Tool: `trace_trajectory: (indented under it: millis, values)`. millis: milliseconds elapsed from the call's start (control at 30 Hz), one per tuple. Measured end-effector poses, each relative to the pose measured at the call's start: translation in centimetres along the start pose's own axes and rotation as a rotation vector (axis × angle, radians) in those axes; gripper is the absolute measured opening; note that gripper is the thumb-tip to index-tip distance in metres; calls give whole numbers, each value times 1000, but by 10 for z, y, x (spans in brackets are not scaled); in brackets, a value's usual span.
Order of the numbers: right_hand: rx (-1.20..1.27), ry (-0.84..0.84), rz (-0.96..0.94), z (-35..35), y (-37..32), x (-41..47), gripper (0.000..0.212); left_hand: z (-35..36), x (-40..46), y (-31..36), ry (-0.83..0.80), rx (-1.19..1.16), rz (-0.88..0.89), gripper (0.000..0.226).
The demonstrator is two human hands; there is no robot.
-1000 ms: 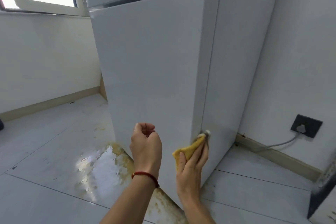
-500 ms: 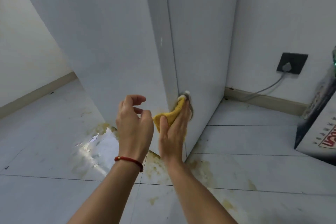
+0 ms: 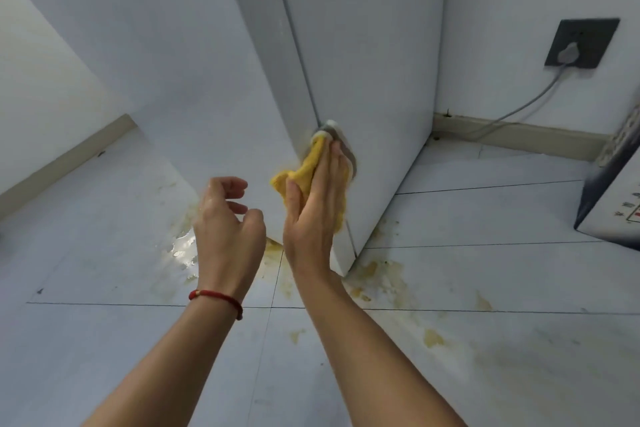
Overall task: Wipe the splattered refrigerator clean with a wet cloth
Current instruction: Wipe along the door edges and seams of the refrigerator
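Stained floor tiles [image 3: 398, 291]; right hand [image 3: 317, 215] flat on yellow cloth [image 3: 304, 170] (long axis upward) against refrigerator [image 3: 363, 62]

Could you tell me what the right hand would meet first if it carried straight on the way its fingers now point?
The right hand presses the yellow cloth flat against the refrigerator side, fingers pointing up along the corner edge. Going on, it would probably just slide up that bare panel; nothing else shows in its way.
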State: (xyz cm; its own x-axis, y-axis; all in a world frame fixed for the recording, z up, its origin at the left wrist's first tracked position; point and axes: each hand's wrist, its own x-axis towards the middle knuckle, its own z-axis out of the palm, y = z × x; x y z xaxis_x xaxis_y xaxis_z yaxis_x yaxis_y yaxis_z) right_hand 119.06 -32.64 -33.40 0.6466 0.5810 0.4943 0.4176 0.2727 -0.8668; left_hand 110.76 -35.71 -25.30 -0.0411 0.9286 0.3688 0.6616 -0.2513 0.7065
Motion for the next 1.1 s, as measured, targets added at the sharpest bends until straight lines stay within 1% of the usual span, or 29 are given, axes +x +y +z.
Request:
trace_trajectory:
  millis: [100, 233, 367, 433, 500, 567, 633, 700, 767, 833, 867, 900, 933, 1033, 1100]
  values:
    - [-53, -18, 28, -2, 47, -20, 75, -2, -3, -7, -24, 10, -50, 37]
    - [-56, -64, 230, -1, 95, -62, 85, -3, -10, -13, -45, 35, -71, 36]
    - [34, -129, 409, -9, 105, -79, 91, -2, -14, -9, -106, 6, -102, 37]
    - [38, -188, 497, -15, 103, -81, 90, 0, -15, -4, -147, -13, -126, 36]
    - [39, -265, 595, -23, 104, -81, 82, 2, -16, 3, -182, -47, -153, 36]
    - [21, -299, 667, -27, 102, -80, 79, 2, -18, 8, -203, -70, -164, 35]
    - [-12, -240, 627, -25, 82, -79, 76, -1, -22, 11, -213, -76, -147, 35]
    - [8, -113, 469, -14, 45, -74, 70, -4, -22, 11, -201, -57, -100, 34]
    - [17, -29, 309, -3, 14, -61, 66, -6, -19, 6, -149, -16, -68, 35]
    - [-7, -6, 199, -1, 11, -47, 65, -10, -17, 1, -99, 16, -69, 35]
    - [-20, 2, 160, -2, 22, -43, 64, -13, -17, 0, -90, 25, -77, 35]
    - [-30, -3, 152, -3, 35, -41, 66, -16, -17, -2, -88, 32, -87, 35]
    - [-38, -25, 183, -6, 51, -43, 71, -19, -17, -2, -88, 37, -92, 35]
    - [-46, -146, 343, -7, 87, -63, 84, -26, -17, -9, -93, 61, -100, 37]
    - [-26, -199, 392, -11, 101, -69, 90, -28, -18, -11, -99, 70, -98, 38]
